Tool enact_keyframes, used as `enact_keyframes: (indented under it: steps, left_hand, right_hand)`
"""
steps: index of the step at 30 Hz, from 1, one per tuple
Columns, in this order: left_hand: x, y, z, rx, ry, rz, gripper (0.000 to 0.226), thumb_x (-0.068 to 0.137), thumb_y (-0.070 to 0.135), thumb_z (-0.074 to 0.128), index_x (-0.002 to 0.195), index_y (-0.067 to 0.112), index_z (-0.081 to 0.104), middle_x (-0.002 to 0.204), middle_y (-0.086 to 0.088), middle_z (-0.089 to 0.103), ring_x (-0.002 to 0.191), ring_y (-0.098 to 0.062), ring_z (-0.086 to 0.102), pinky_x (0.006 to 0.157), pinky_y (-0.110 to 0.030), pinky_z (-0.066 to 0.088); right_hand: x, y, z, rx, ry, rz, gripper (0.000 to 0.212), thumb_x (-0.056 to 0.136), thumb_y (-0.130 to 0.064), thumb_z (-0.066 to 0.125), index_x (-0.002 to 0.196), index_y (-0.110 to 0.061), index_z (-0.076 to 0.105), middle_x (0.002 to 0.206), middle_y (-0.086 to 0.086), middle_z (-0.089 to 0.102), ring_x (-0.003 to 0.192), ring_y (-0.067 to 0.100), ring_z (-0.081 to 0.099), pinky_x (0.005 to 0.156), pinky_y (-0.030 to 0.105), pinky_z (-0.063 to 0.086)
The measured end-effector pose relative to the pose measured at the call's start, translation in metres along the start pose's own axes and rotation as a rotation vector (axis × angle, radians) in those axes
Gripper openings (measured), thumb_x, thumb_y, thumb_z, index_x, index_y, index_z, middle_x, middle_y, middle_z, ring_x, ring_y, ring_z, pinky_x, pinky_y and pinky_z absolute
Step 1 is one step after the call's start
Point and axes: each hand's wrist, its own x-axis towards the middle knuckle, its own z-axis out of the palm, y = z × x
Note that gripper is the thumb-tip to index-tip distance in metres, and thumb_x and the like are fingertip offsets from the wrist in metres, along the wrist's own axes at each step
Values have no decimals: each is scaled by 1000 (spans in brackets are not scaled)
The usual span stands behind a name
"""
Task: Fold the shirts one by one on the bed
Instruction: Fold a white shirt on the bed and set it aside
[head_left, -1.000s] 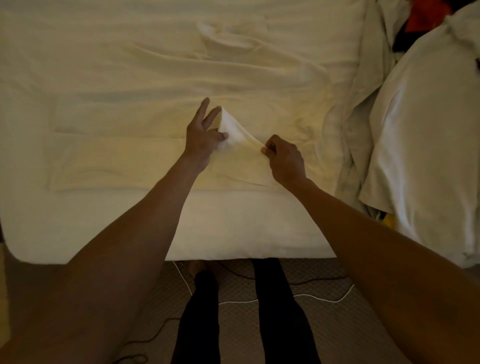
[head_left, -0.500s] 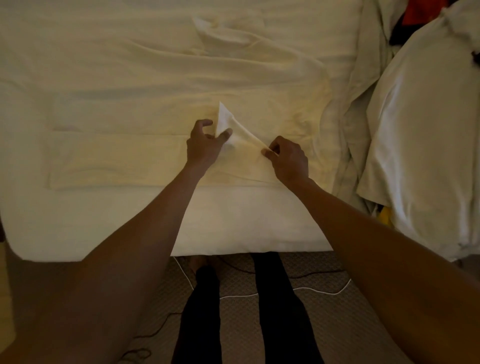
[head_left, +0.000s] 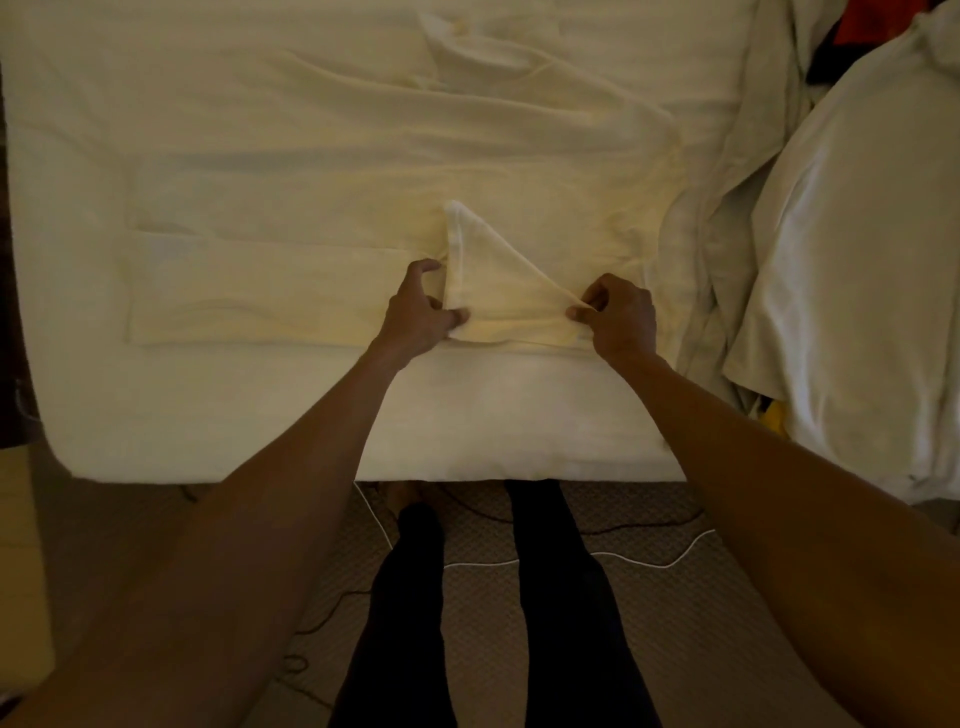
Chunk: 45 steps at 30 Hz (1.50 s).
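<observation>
Subject: one pale shirt (head_left: 260, 291) lying flat on the bed (head_left: 519, 441), close to the bed's near edge, with its long folded body running away to the left of the fingers. Between the two hands a triangular flap (head_left: 493, 280) of the same shirt stands raised, its point aimed away from the person. The left hand (head_left: 418, 309) pinches the flap's left edge between thumb and curled fingers (head_left: 426, 266). The right hand (head_left: 621, 314) pinches the flap's right corner, fingers curled tight on the cloth. Surroundings: just right of the right-hand fingers a heap of pale cloth (head_left: 857, 260) overhangs the bed's side and blocks room on that side. Beyond the heap, at the far right corner, a red item (head_left: 872, 21) shows in part. A small yellow item (head_left: 776, 415) shows under the heap's near edge. Far beyond the fingers a raised wrinkle of cloth (head_left: 467, 47) crosses the bed; whether it is sheet or garment cannot be told. Room: flat bedding lies open to the left of and beyond the fingers. On the near side only a narrow strip of sheet separates the shirt from the bed's edge. Below that edge the person's legs (head_left: 561, 597) stand on the floor (head_left: 701, 649), where a white cable (head_left: 649, 560) trails.
</observation>
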Motion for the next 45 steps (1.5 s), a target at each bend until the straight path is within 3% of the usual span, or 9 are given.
enact_keyframes:
  steps: [5,8,11,16,24,29,36,41,45]
  left_hand:
    - [-12,-4,4,165,84,111,81,77,22,84,143,22,38,77,2,63,83,-26,68,77,-42,57]
    - [-16,3,6,329,263,244,69,83,27,76,141,21,39,107,-6,60,98,-27,61,79,-42,51]
    - [-8,16,12,372,327,416,49,88,22,67,132,18,47,119,-9,50,105,-27,58,77,-45,54]
    - [17,28,24,533,214,553,36,91,16,68,125,20,57,127,-7,47,113,-25,51,76,-41,54]
    - [50,29,5,685,-15,559,53,88,18,71,137,29,52,144,-1,39,124,-28,45,84,-48,53]
    - [52,31,-3,890,-85,593,64,89,21,67,146,32,40,152,-3,31,128,-34,41,88,-50,48]
    - [37,33,21,701,100,904,42,95,18,54,136,13,55,145,-14,47,130,-36,47,94,-47,45]
    - [52,20,50,840,-150,871,60,105,47,33,158,21,24,166,-5,16,153,-27,14,119,-53,19]
    - [77,1,29,980,-22,933,69,101,64,28,159,27,19,167,0,14,154,-20,10,122,-51,11]
  right_hand:
    - [-4,0,0,-85,43,-121,21,82,-7,72,95,-18,59,99,3,58,77,6,56,75,42,53]
    - [-9,-9,8,-213,121,-370,34,82,-13,72,111,-13,56,112,10,53,100,28,53,82,44,47]
    - [-14,-26,18,-180,104,-495,24,86,-27,70,101,-14,56,100,5,56,91,24,55,73,38,46]
    - [-18,-35,32,-472,-273,-590,32,78,-46,75,96,-21,63,96,-1,63,90,21,58,71,35,46]
    - [-21,-22,40,-450,-258,-657,11,93,-18,58,96,-17,68,96,1,65,88,26,57,72,41,50]
    - [-25,-32,35,-431,-330,-542,11,90,-29,62,92,-20,67,94,-2,65,90,23,61,78,38,52]
    - [-33,-21,46,-233,201,-193,20,97,-31,55,103,-12,53,101,9,58,88,28,58,70,42,50]
    - [-31,0,56,-302,255,-78,42,89,-44,65,109,-10,50,110,14,50,98,31,52,73,42,46]
    - [-30,18,50,-308,242,-19,54,84,-58,64,108,-12,48,112,13,47,99,31,49,76,41,44]
